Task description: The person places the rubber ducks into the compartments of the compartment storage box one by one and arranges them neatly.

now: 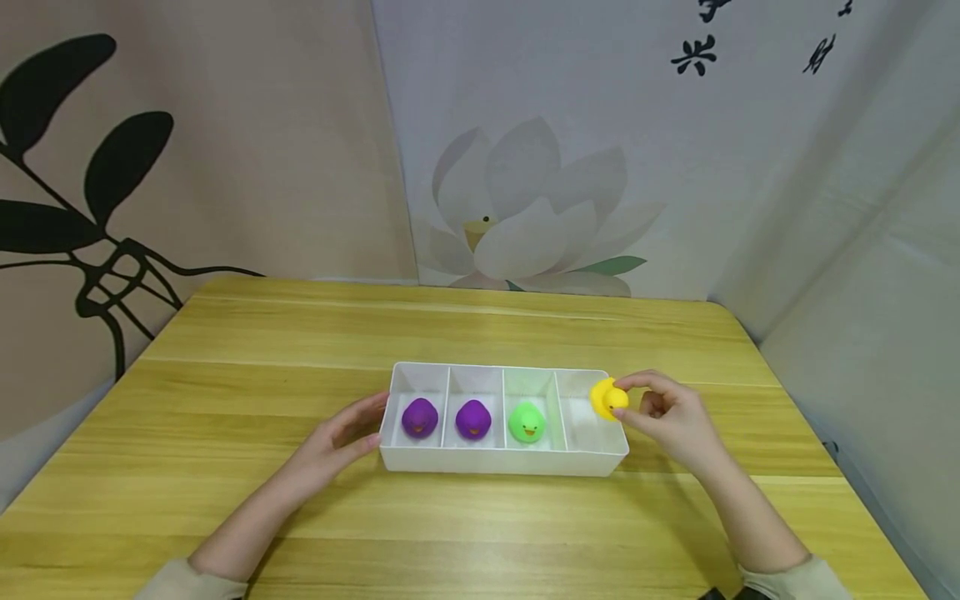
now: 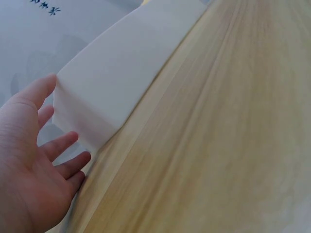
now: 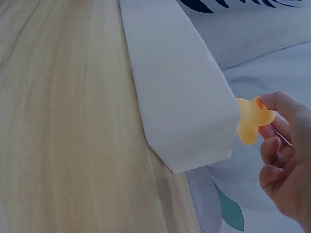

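A white box (image 1: 495, 461) with compartments in a row stands on the table. Two purple toy ducks (image 1: 420, 418) sit in its two leftmost compartments, one in each, and a green toy duck (image 1: 527, 423) is in the third. Between thumb and fingers my right hand (image 1: 671, 417) pinches a yellow rubber duck (image 1: 609, 399) at the right end of the box, over the rightmost compartment's rim. My left hand (image 1: 339, 437) is at the box's left end, fingers loosely spread, with thumb and fingertips right at the end wall (image 2: 80, 116).
The wooden table (image 1: 480, 533) extends around the box on all sides. Behind it hangs a pale curtain (image 1: 555, 83) printed with a lotus, and a beige one (image 1: 300, 125) with dark leaves is at the left.
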A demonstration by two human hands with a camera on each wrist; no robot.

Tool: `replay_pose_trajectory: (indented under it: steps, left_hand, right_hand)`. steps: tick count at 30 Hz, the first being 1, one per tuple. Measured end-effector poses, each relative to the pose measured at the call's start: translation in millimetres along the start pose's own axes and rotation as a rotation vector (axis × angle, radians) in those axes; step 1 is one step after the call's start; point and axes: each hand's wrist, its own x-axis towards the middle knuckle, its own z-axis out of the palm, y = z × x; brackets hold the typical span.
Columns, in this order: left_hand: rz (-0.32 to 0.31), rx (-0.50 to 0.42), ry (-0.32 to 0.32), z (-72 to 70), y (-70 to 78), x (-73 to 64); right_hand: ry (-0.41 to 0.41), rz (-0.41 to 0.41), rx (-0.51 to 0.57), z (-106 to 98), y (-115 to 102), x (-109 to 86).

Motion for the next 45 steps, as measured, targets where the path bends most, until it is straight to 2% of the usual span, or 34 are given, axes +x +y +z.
replay_pose_trajectory:
  steps: [7,20,32,45]
  left_hand:
    - [0.015,-0.020,-0.009,-0.2,-0.8,1.0]
    - [0.008,-0.021,-0.013,-0.3,-1.0,0.6]
    - [0.011,-0.023,-0.013,0.0,-0.8,0.6]
    - [0.010,-0.013,-0.009,-0.2,-1.3,0.2]
  right_hand:
    - [-0.063,-0.008,0.018,5,-2,4.4]
    - [-0.190,0.101,0.001,10,3,14.6]
    - [-0.279,0.100,-0.019,11,9,22.5]
    - [-0.367,0.067,-0.139,15,15,32.2]
